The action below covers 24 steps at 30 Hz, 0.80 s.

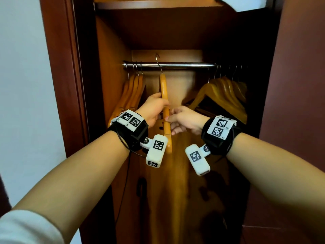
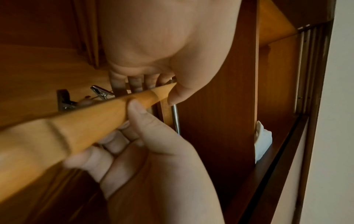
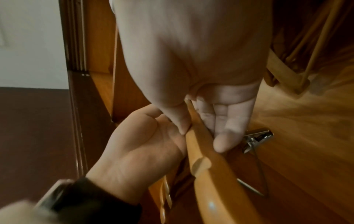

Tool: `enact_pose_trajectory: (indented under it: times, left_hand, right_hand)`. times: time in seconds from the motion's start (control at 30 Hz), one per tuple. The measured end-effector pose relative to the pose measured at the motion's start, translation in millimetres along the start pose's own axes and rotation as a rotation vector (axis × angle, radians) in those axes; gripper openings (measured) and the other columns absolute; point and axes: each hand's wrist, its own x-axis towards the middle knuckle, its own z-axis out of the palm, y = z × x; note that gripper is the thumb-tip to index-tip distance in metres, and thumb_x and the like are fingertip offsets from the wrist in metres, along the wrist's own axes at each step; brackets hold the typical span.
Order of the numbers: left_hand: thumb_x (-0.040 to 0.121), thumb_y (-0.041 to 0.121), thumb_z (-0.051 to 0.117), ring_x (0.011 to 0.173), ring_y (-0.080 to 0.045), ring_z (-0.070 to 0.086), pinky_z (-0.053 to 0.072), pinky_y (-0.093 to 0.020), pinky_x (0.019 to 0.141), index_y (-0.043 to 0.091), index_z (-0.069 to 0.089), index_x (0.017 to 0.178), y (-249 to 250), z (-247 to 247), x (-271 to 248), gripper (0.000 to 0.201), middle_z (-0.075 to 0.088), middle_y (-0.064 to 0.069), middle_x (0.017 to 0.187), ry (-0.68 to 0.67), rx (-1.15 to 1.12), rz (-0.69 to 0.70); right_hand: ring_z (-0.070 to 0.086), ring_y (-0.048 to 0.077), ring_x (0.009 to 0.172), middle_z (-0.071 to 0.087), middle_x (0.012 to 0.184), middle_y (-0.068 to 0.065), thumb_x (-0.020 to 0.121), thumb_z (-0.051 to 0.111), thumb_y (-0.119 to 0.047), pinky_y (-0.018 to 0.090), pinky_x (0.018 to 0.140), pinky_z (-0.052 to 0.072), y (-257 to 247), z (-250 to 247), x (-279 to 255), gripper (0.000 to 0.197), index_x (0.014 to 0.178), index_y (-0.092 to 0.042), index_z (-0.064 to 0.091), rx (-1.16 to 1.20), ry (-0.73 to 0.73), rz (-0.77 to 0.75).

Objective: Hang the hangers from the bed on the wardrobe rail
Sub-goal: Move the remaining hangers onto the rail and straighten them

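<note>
A wooden hanger (image 1: 164,95) stands edge-on in the middle of the open wardrobe. Its metal hook (image 1: 158,62) crosses the chrome rail (image 1: 184,65), with the curl above the bar; I cannot tell if it rests on it. My left hand (image 1: 159,103) grips the hanger's upper arm from the left. My right hand (image 1: 169,122) pinches it lower down from the right. In the left wrist view my left hand (image 2: 162,91) wraps its fingers and thumb round the hanger (image 2: 86,121). In the right wrist view my right hand (image 3: 201,136) pinches the hanger (image 3: 208,171) between thumb and fingers.
Several wooden hangers (image 1: 135,88) hang bunched at the rail's left end, and several more hangers (image 1: 226,92) at its right end. A shelf with white cloth (image 1: 246,4) lies above. The open door (image 1: 299,103) stands at the right. A metal clip (image 3: 256,137) shows beside the held hanger.
</note>
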Motion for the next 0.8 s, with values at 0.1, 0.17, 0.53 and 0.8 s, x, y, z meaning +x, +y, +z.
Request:
enact_pose_trajectory:
  times: [0.1,0.17,0.53,0.8]
  left_hand:
    - [0.09,0.002,0.048,0.053,-0.011,0.052,0.036,-0.025,0.056,0.018,0.055,0.083,1,-7,3,0.019,0.054,0.004,0.061,0.029,0.027,0.0]
    - [0.089,0.004,0.051,0.066,-0.013,0.058,0.042,-0.027,0.063,0.011,0.06,0.105,-1,-20,10,0.02,0.062,0.0,0.073,0.039,0.045,0.017]
    - [0.086,0.017,0.06,0.123,-0.023,0.051,0.042,-0.038,0.104,0.02,0.056,0.133,5,-60,32,0.047,0.055,-0.003,0.135,0.372,0.746,0.336]
    - [0.078,0.02,0.072,0.142,-0.026,0.03,0.013,-0.061,0.116,0.027,0.044,0.144,-4,-71,28,0.072,0.038,0.002,0.151,0.266,1.094,0.133]
  right_hand:
    - [0.063,0.018,0.054,0.061,0.087,0.023,0.099,0.053,-0.004,0.026,0.048,0.056,-7,1,20,0.018,0.115,0.004,0.056,0.071,0.022,0.005]
    - [0.061,0.018,0.053,0.062,0.084,0.021,0.099,0.051,-0.002,0.026,0.047,0.053,-14,9,39,0.007,0.1,0.001,0.057,0.128,0.019,0.011]
    - [0.062,0.013,0.054,0.063,0.061,0.004,0.102,0.046,-0.013,0.024,0.064,0.048,-29,8,92,0.022,0.084,-0.011,0.058,0.275,0.043,0.12]
    - [0.065,0.015,0.056,0.068,0.063,0.008,0.103,0.043,-0.014,0.026,0.068,0.049,-25,13,97,0.028,0.082,-0.006,0.058,0.278,0.05,0.164]
